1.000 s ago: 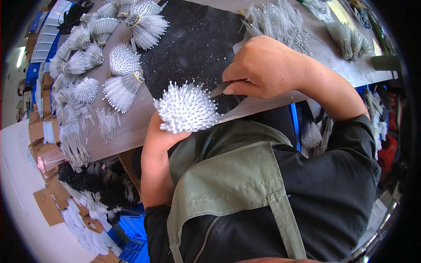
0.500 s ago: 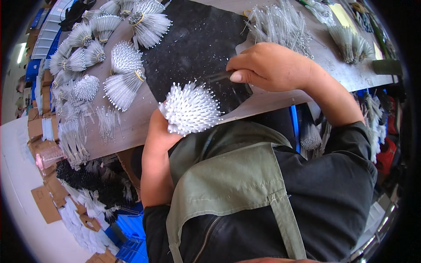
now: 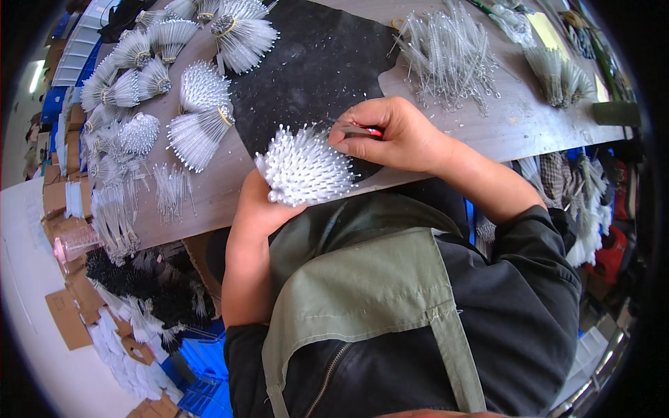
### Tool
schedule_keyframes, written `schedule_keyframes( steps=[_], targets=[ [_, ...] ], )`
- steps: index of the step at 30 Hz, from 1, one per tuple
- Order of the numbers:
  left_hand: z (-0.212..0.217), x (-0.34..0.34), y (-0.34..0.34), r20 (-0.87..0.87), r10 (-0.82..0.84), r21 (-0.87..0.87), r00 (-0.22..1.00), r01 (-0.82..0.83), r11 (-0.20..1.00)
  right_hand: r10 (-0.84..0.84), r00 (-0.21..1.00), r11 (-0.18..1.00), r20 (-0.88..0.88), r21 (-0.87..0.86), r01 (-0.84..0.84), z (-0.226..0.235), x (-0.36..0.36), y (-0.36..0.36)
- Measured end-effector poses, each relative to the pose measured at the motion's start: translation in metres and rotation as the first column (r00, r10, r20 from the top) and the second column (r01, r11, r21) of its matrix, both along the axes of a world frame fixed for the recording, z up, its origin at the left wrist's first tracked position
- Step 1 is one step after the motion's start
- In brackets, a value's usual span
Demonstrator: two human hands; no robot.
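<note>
My left hand (image 3: pixel 261 203) is wrapped round a thick bundle of small white-bristled brushes (image 3: pixel 306 167), its tips fanned upward. The fingers behind the bundle are mostly hidden. My right hand (image 3: pixel 390 136) is closed on a small metal tool with a red part (image 3: pixel 366 130); its kind cannot be made out. That hand is at the right edge of the bundle, with the tool's end close to the brush tips. Beneath both hands lies a black mat (image 3: pixel 300 70) dotted with white bits.
Several tied brush bundles (image 3: pixel 198 136) stand at the left of the table (image 3: pixel 209 209), beside loose brushes (image 3: pixel 173 191). A heap of loose wire-handled brushes (image 3: pixel 449 56) lies at the back right, with more bundles (image 3: pixel 557 75) beyond. A dark green cylinder (image 3: pixel 617 113) sits near the right edge.
My right hand has moved left and toward me, up to the bundle, and the tool's red part now shows. My left hand and the bundle have hardly moved.
</note>
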State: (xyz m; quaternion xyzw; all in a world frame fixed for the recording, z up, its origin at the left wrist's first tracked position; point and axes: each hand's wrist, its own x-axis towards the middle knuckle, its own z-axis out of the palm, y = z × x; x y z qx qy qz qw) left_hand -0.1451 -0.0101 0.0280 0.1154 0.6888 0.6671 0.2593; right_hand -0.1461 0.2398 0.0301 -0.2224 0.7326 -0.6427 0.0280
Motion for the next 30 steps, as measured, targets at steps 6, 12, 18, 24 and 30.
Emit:
schedule_keyframes(
  steps=[6, 12, 18, 24, 30],
  targets=[
    [-0.008, 0.000, -0.007, 0.110, -0.008, -0.035, 0.994, 0.012, 0.999, -0.002, 1.000, 0.979, -0.006, 0.205, 0.003, 0.013, -0.003, -0.002],
    [0.003, 0.002, 0.002, 0.172, -0.019, -0.062, 0.985, 0.030, 0.998, 0.003, 1.000, 0.980, -0.006, 0.200, -0.002, 0.009, -0.005, -0.005],
    [0.003, 0.002, 0.009, 0.172, 0.029, 0.027, 0.985, -0.034, 0.999, -0.105, 0.994, 0.990, -0.043, 0.095, 0.109, 0.008, -0.003, -0.007],
    [0.007, -0.001, 0.010, 0.065, 0.022, 0.063, 0.998, -0.026, 0.998, -0.116, 0.893, 0.940, -0.434, 0.243, 0.240, 0.027, 0.001, -0.003],
    [-0.003, -0.008, -0.006, -0.138, 0.024, -0.357, 0.990, -0.072, 0.931, -0.497, 0.796, 0.868, -0.346, -0.182, 0.462, 0.054, -0.009, 0.037]
  ],
)
